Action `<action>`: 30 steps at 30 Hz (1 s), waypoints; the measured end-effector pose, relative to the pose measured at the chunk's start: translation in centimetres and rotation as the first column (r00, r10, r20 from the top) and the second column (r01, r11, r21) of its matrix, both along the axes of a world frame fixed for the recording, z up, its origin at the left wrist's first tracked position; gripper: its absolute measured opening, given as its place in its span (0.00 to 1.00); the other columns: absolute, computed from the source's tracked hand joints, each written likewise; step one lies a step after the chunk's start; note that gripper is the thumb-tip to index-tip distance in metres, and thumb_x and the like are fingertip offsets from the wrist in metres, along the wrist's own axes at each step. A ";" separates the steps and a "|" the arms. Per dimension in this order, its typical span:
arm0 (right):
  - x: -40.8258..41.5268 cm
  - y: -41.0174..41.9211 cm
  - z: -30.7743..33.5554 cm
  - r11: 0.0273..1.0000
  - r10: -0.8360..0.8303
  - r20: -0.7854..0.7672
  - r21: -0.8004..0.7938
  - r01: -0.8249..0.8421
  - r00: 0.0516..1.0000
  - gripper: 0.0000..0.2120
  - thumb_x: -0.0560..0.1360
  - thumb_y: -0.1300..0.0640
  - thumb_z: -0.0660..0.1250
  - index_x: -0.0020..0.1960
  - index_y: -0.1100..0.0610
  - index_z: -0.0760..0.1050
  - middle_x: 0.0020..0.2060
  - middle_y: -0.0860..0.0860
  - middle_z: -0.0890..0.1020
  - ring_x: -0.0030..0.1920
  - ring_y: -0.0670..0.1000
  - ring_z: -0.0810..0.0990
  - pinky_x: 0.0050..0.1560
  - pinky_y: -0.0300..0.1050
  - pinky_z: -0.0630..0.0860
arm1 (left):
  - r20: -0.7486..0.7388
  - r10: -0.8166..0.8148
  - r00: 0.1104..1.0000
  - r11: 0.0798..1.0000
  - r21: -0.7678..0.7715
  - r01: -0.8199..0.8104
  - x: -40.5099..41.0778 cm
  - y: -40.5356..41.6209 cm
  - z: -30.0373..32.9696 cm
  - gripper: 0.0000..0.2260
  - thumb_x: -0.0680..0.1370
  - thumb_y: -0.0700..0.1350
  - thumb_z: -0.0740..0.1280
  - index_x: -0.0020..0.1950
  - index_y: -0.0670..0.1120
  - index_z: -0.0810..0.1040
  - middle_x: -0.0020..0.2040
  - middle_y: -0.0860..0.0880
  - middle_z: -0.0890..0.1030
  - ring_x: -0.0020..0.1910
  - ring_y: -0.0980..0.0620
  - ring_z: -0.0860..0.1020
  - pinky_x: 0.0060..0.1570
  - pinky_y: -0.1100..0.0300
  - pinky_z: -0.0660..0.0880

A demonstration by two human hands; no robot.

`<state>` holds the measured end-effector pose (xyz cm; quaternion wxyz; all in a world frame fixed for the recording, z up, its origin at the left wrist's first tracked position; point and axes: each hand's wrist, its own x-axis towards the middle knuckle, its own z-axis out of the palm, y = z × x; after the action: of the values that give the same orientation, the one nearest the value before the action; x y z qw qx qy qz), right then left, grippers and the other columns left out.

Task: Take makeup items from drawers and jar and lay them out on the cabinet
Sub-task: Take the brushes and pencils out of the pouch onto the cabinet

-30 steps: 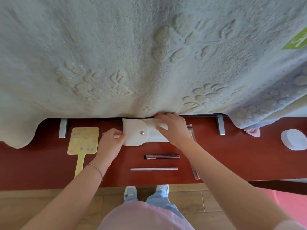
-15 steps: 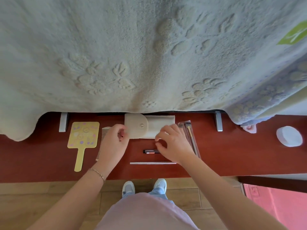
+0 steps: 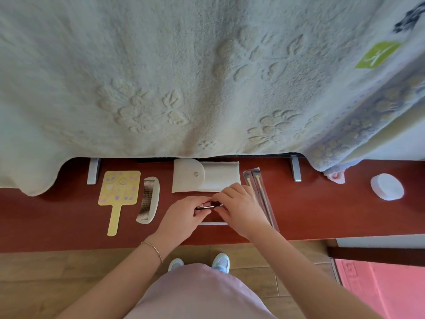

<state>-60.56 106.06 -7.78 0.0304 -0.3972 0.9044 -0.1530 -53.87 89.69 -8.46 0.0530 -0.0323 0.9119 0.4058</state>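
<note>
Your left hand (image 3: 186,211) and right hand (image 3: 239,207) pinch a dark pen (image 3: 208,206) together at frame centre, on the red cabinet (image 3: 69,217).

Yellow hand mirror (image 3: 119,191) lies flat at left centre of frame, handle toward the bottom edge. Pale comb (image 3: 148,200) lies just beside it on the right, teeth facing the mirror. White snap-flap pouch (image 3: 205,175) lies flat at centre, closed. Dark slim pen-like item (image 3: 208,206) sits below the pouch, mostly covered. White stick (image 3: 212,223) lies below that. Sleeved brushes (image 3: 259,194) lie right of the pouch
</note>
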 end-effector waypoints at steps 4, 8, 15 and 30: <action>-0.4 0.7 1.1 0.998 -0.022 0.109 -0.054 0.028 0.994 0.11 0.71 0.57 0.68 0.54 0.53 0.78 0.44 0.49 0.82 0.44 0.52 0.79 0.47 0.49 0.75 | 0.008 0.056 0.998 0.995 0.079 -0.056 -0.1 -0.8 0.8 0.13 0.77 0.46 0.66 0.61 0.54 0.77 0.52 0.61 0.78 0.50 0.62 0.75 0.46 0.83 0.63; -0.6 1.5 1.9 0.994 -0.089 0.258 -0.037 0.102 0.962 0.14 0.76 0.57 0.66 0.60 0.55 0.77 0.51 0.50 0.81 0.51 0.51 0.79 0.53 0.41 0.73 | -0.023 0.021 1.000 1.000 0.021 -0.021 0.5 -2.1 0.7 0.12 0.76 0.48 0.67 0.60 0.52 0.78 0.50 0.58 0.78 0.47 0.62 0.74 0.49 0.75 0.69; 0.0 0.5 2.2 0.992 -0.004 0.195 -0.120 0.028 0.981 0.13 0.72 0.57 0.69 0.56 0.57 0.80 0.44 0.53 0.85 0.43 0.55 0.82 0.46 0.44 0.76 | -0.322 -0.288 0.902 0.894 -0.427 0.133 -0.3 -2.3 0.6 0.12 0.74 0.50 0.64 0.52 0.48 0.83 0.40 0.53 0.82 0.39 0.52 0.79 0.38 0.59 0.72; -2.5 4.4 2.3 0.995 -0.091 0.141 0.060 0.083 0.986 0.10 0.75 0.54 0.66 0.55 0.50 0.80 0.46 0.47 0.84 0.48 0.49 0.81 0.44 0.38 0.71 | -0.304 -0.183 0.935 0.913 -0.404 0.048 1.1 -4.3 0.6 0.17 0.78 0.54 0.58 0.50 0.45 0.82 0.40 0.51 0.82 0.38 0.51 0.79 0.41 0.63 0.72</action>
<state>-63.04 110.47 -5.53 0.0993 -0.3442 0.9201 -0.1582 -52.74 85.36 -7.86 -0.0861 0.0819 0.9701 0.2115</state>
